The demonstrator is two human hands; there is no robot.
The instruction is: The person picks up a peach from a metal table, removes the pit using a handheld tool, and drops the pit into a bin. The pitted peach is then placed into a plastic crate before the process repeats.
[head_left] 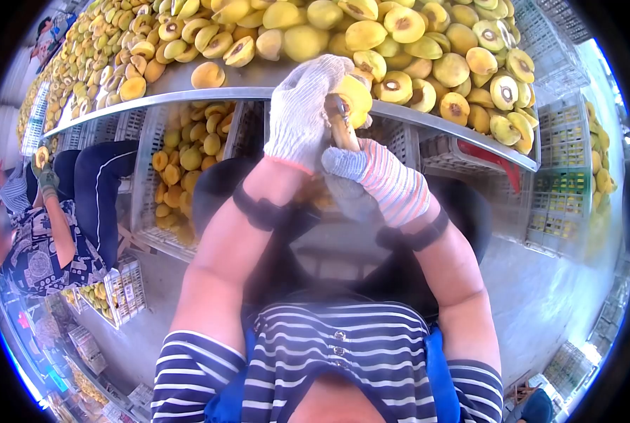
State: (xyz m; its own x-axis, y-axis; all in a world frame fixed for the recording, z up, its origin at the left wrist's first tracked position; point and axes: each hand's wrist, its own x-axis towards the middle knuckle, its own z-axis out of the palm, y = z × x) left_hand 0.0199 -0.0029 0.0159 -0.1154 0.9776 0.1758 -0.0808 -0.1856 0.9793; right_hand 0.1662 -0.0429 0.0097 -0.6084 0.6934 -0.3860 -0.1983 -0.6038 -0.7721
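My left hand [304, 113], in a whitish knit glove, grips a yellow peach half [356, 100] just over the table's front edge. In my right hand [382, 176], in a striped knit glove, is a wooden-handled pitting tool [344, 130]. Its metal tip touches the cut side of the peach half. The fingertips of my left hand are partly hidden behind the fruit. Beyond both hands lies a large heap of halved yellow peaches [304, 42], several with brown pits showing.
The metal table edge [463, 132] runs across in front of me. Below it at left stands a crate [146, 187] of peach halves. More crates [558, 180] are stacked at right. A co-worker [54, 233] sits at left, a gloved hand holding fruit.
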